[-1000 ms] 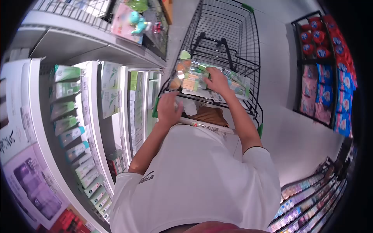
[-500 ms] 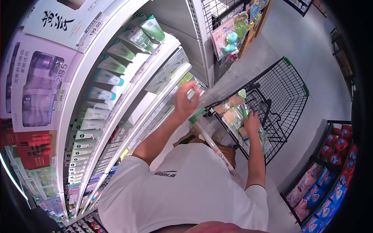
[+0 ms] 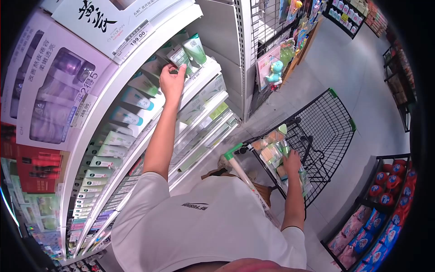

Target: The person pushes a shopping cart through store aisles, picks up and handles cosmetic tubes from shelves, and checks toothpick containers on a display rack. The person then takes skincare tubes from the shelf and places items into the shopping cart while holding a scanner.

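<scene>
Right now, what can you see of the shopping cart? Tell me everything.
The shopping cart is black wire mesh, apparently metal, with green corner pieces at its far end and a pale handlebar with a green end cap nearest the person. It stands upright on the grey floor. Packages lie in its near end. The right hand is among them; whether its grip holds one is unclear.

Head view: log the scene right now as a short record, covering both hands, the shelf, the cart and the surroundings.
Left hand: at a green-and-white pack on the shelf; grip unclear
Right hand: over packaged goods in the cart; grip unclear
Shelf stock: tubes with blue caps, purple boxed set
Legible price tag: 199.00
Cart: black wire, green corners, goods near the handle
Across the aisle: red packs, blue packs
</scene>
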### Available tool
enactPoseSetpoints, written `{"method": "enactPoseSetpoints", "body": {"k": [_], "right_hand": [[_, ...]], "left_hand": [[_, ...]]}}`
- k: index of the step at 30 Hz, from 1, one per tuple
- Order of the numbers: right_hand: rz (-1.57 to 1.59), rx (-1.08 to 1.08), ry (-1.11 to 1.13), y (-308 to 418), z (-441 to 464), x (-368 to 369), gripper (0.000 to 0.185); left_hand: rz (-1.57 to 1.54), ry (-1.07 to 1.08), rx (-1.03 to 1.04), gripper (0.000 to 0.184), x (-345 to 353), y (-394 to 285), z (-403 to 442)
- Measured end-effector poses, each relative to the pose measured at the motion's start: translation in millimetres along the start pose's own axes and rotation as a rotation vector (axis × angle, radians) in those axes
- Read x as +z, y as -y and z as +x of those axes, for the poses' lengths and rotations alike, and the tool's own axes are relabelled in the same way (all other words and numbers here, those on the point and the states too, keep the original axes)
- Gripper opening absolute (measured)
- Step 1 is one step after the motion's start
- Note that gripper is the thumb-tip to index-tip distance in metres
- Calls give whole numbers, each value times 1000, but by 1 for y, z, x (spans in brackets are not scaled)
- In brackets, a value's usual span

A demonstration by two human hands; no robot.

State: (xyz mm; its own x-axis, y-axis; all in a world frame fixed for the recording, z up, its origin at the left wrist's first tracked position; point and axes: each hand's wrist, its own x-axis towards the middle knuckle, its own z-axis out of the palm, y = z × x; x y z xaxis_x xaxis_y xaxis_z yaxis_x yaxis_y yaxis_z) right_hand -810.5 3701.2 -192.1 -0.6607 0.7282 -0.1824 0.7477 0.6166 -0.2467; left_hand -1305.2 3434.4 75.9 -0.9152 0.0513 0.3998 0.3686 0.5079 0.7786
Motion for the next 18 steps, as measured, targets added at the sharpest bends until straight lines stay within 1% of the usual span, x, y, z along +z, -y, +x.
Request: {"method": "enactPoseSetpoints", "body": {"k": [1,3,7,15,18], "right_hand": [[-1,3,-2,0,0,-1,49],[2,14,8,2,-1,-1,50],[13,14,-27,3,-2,0,51],[16,-6,-46,6,-6,-1,48],[17,-1,-48,6,-5,1,48]], "left_hand": [[-3,2,0,55,0,-2,1],[-3,106,11,49,0,-4,2],[-10,118,48,45,3,0,6],[70,162,74,42,0,3,8],[38,168,80,41,-2,0,3]]}}
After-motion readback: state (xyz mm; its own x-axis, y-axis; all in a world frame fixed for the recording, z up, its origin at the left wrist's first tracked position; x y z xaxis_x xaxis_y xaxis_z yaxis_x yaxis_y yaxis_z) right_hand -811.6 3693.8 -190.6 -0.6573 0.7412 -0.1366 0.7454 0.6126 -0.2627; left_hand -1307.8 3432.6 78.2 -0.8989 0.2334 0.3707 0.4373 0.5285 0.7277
